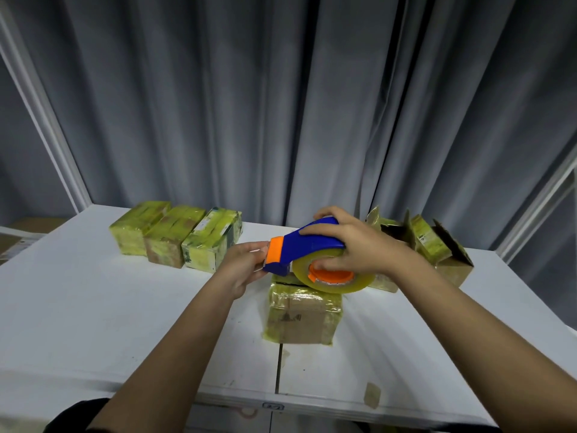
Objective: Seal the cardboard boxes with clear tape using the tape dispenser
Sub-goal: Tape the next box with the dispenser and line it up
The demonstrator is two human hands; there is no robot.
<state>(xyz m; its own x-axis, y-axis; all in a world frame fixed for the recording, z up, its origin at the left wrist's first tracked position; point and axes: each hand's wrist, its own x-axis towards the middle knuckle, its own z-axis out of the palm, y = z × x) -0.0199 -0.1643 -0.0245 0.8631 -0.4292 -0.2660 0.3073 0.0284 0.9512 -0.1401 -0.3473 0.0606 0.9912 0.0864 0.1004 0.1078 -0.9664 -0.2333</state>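
My right hand (352, 245) grips a blue and orange tape dispenser (307, 246) loaded with a roll of clear tape (331, 279), held in the air just above a cardboard box (301, 314) in the middle of the table. My left hand (245, 265) pinches the dispenser's orange front end, where the tape comes out. The box below is wrapped in yellowish tape, and its top is partly hidden by the roll.
Three taped boxes (175, 235) stand in a row at the back left of the white table (93, 323). Open, untaped boxes (437, 245) sit at the back right. A scrap of tape (372, 395) lies near the front edge. Grey curtains hang behind.
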